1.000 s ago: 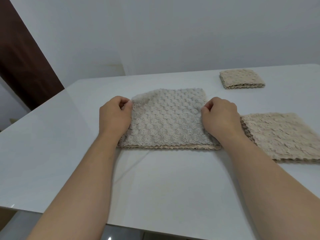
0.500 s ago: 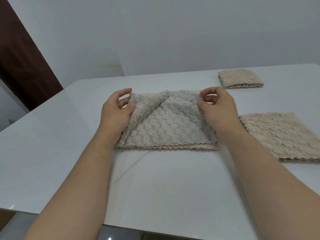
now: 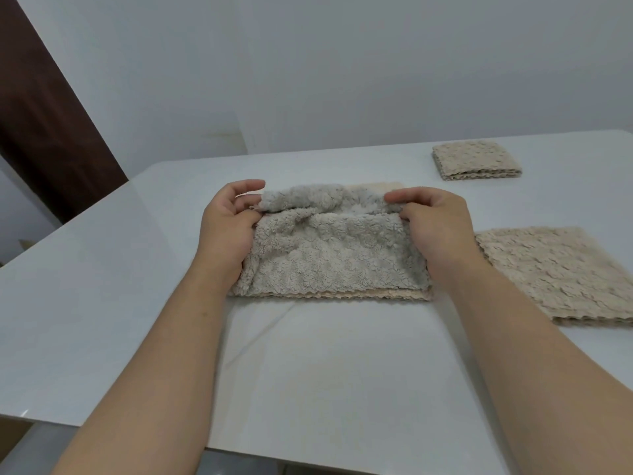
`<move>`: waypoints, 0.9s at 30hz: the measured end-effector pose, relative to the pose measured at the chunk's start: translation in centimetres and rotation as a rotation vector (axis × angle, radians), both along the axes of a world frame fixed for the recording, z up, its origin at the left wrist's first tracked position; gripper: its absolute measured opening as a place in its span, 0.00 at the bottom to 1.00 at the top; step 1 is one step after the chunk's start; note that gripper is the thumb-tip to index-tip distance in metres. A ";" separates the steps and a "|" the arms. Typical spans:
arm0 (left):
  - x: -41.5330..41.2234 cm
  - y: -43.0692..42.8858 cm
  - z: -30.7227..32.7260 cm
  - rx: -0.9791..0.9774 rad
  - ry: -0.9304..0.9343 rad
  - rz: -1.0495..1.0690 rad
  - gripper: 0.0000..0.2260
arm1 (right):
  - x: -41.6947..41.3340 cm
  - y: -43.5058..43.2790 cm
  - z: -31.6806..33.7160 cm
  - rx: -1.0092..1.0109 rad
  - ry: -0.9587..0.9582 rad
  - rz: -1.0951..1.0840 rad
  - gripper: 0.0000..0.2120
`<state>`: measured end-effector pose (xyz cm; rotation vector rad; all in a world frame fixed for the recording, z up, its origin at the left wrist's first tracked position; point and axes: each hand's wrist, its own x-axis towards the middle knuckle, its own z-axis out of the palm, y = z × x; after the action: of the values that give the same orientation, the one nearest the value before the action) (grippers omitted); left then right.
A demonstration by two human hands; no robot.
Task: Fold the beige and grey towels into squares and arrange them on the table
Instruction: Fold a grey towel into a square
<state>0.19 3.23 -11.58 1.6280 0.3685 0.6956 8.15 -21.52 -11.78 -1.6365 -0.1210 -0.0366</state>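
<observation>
Both hands pinch the far edge of a grey towel on the white table.

The left hand and right hand each pinch one far corner of the grey towel between thumb and curled fingers. The held edge is raised and bunched between the two grips. Nearer the person than the grips, the rest of it lies on a beige towel, whose scalloped edge shows beneath. Just right of the right-hand grip lies a folded beige towel. Beyond that grip and to its right, well apart, sits a smaller folded beige square.
</observation>
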 end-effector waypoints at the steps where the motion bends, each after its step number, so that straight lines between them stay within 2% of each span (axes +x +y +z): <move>1: -0.1 -0.1 0.1 -0.016 0.011 0.016 0.21 | -0.1 0.0 0.0 -0.004 -0.007 -0.009 0.18; 5: -0.3 -0.7 0.6 -0.113 0.056 0.059 0.13 | 0.2 0.2 -0.1 -0.047 -0.042 -0.056 0.11; 7: -0.2 -0.6 0.5 -0.068 0.068 0.086 0.07 | 0.3 0.2 -0.4 -0.081 -0.049 -0.058 0.09; 11: -0.1 -0.2 -0.2 0.100 0.110 0.066 0.09 | 0.3 0.1 -1.1 -0.200 -0.129 -0.032 0.13; 14: -0.1 -0.2 -0.4 0.111 0.120 0.048 0.07 | 0.2 0.0 -1.0 -0.214 -0.125 -0.026 0.12; 17: -0.1 -0.1 -0.4 0.097 0.132 0.046 0.09 | 0.1 0.1 -0.8 -0.195 -0.100 -0.030 0.14; 22: -0.1 0.0 -0.5 0.088 0.140 0.016 0.18 | 0.2 0.0 -0.8 -0.213 -0.101 -0.041 0.15; 27: 0.0 -0.1 -0.3 -0.005 0.082 -0.014 0.22 | 0.4 0.0 -0.9 -0.178 -0.078 0.015 0.24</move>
<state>0.19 3.09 -11.86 1.6558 0.4173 0.6184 8.51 -21.47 -12.64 -1.8129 -0.2006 -0.0805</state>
